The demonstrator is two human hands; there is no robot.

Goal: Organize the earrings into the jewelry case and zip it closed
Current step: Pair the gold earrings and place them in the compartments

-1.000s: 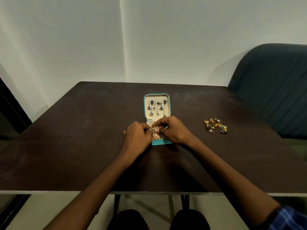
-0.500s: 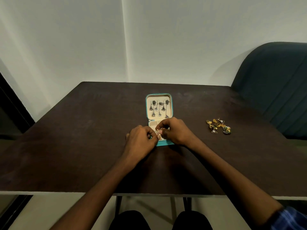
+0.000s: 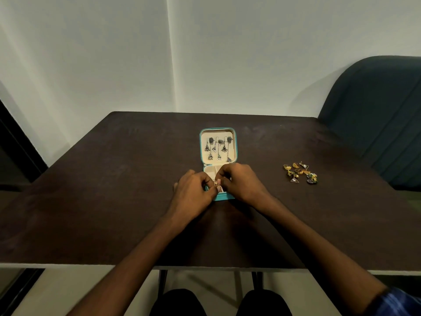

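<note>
Hands meet over the near half of the open jewelry case [image 3: 218,131], fingertips pinched together. Left hand [image 3: 193,195] and right hand [image 3: 242,183] both close on one small gold earring [image 3: 216,183], held between them just above the case's lower tray. Two-handed pinch likely because the piece is tiny and needs steadying or its back worked; exact finger contact too small to read.

Beyond the knuckles, the case's lid half lies flat on the table [image 3: 114,179], cream lining up, with a set of dark silver drop earrings [image 3: 218,148] already pinned in rows. That half looks full, so the tray under the hands is probably the target.

Well off to the right of the right hand, a loose pile of gold earrings [image 3: 299,172] waits on the bare tabletop, apart from the case.

Judgement: task partway; pile unsorted, zip not yet started.
</note>
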